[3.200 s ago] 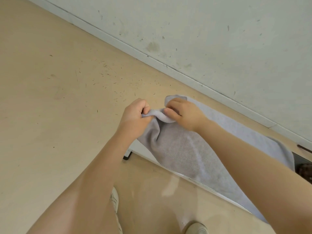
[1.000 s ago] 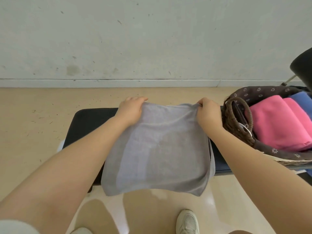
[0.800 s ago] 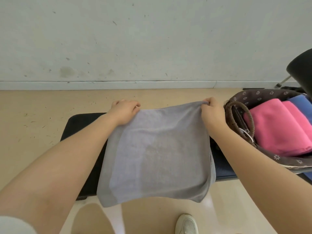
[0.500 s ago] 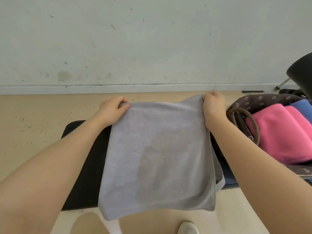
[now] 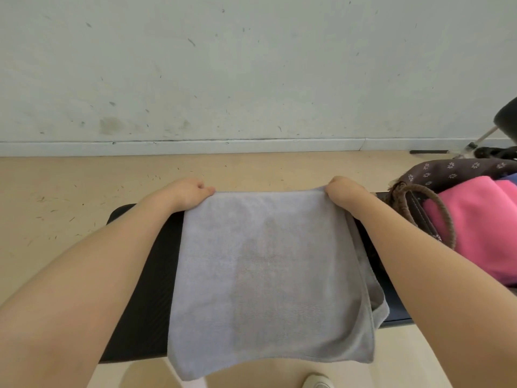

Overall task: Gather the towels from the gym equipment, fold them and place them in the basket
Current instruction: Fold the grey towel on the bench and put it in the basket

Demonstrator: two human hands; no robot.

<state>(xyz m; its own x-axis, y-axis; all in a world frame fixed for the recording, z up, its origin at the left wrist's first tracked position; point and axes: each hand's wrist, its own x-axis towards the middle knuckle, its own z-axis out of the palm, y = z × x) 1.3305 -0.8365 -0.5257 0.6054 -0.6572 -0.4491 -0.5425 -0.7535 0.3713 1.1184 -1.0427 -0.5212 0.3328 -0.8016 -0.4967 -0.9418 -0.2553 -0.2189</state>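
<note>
Pale wall, tan floor, black bench (image 5: 140, 303) in front. Towel (image 5: 268, 275) doubled, lower than half second ago, now draped on bench. Left hand (image 5: 187, 194) and right hand (image 5: 342, 193) pinch far corners. Basket (image 5: 419, 208) just right, holding pink towel (image 5: 475, 233). Next fold likely.

A scuffed pale wall (image 5: 251, 65) meets a beige floor (image 5: 56, 186) at a baseboard (image 5: 195, 147).
</note>
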